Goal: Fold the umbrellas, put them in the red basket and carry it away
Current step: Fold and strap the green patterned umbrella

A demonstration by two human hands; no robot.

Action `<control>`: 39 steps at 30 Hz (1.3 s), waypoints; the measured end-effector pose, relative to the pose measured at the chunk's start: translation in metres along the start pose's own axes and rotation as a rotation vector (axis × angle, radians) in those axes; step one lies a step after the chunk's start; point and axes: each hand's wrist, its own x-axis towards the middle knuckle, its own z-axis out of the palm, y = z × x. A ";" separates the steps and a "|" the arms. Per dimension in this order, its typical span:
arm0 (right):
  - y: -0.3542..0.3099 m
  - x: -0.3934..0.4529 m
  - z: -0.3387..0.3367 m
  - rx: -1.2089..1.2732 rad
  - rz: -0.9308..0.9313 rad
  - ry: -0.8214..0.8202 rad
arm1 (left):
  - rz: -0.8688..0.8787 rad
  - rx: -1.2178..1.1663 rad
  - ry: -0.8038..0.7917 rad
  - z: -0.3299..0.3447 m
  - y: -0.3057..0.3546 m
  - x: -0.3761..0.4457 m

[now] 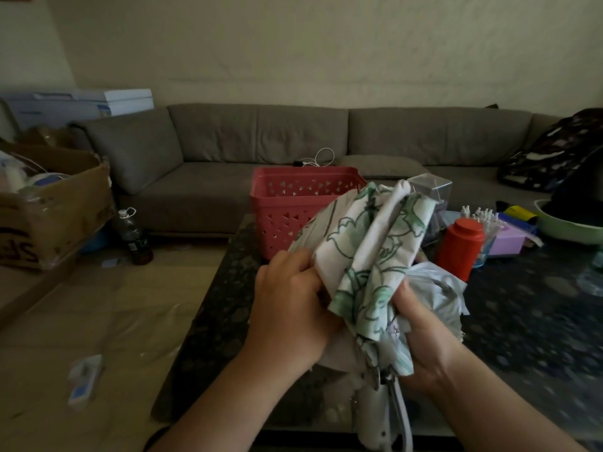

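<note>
A collapsed white umbrella with a green leaf print (375,256) is held up over the dark table, its tip pointing away and its pale handle hanging toward me. My left hand (290,301) grips the loose canopy folds on the left side. My right hand (424,337) curls round the bunched fabric and the shaft from the right. The red basket (280,207) stands behind the umbrella at the table's far edge; its visible part looks empty.
On the dark patterned table (222,308) to the right stand a red canister (460,246), a clear plastic box (430,187), small bottles and a green bowl (567,226). A grey sofa (228,151) runs behind. A cardboard box (55,203) and a dark bottle (133,236) sit at the left.
</note>
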 end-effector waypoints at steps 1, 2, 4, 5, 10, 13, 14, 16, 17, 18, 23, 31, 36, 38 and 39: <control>0.001 0.002 -0.007 -0.090 -0.055 0.095 | -0.012 -0.009 -0.018 -0.001 0.001 -0.001; -0.001 0.002 -0.004 -0.136 -0.074 0.119 | -0.021 -0.053 -0.062 -0.003 0.003 -0.001; -0.002 0.001 0.000 -0.148 -0.076 0.120 | -0.082 -0.326 -0.253 -0.009 0.002 0.002; -0.002 0.002 -0.002 -0.174 -0.064 0.145 | -0.141 -0.512 -0.372 -0.014 -0.001 0.006; -0.010 0.003 -0.008 -0.202 -0.090 0.187 | -0.430 -1.051 -0.452 -0.050 -0.014 0.022; -0.009 0.005 -0.008 -0.239 -0.083 0.231 | -0.409 -1.128 -0.435 -0.058 -0.006 0.026; -0.009 0.006 -0.008 -0.248 -0.070 0.228 | -0.387 -1.026 -0.411 -0.056 -0.001 0.025; -0.008 0.007 -0.011 -0.258 -0.059 0.227 | -0.357 -0.810 -0.305 -0.049 0.009 0.021; -0.008 0.007 -0.012 -0.251 -0.056 0.229 | -0.342 -0.733 -0.225 -0.046 0.013 0.019; -0.008 0.008 -0.010 -0.241 -0.053 0.249 | -0.323 -0.667 -0.133 -0.044 0.015 0.017; -0.012 0.007 -0.006 -0.198 -0.023 0.382 | -0.372 -0.473 0.242 -0.047 0.005 0.024; -0.023 0.002 -0.006 -0.240 0.023 0.411 | -0.363 -0.703 -0.230 -0.067 -0.020 0.028; -0.031 -0.004 -0.010 -0.187 0.057 0.323 | -0.290 -0.426 -0.201 -0.069 -0.034 0.027; -0.028 -0.002 -0.006 -0.181 0.072 0.320 | -0.312 -0.304 -0.178 -0.062 -0.037 0.028; -0.026 0.000 -0.006 -0.177 0.081 0.326 | -0.322 -0.233 -0.154 -0.059 -0.036 0.027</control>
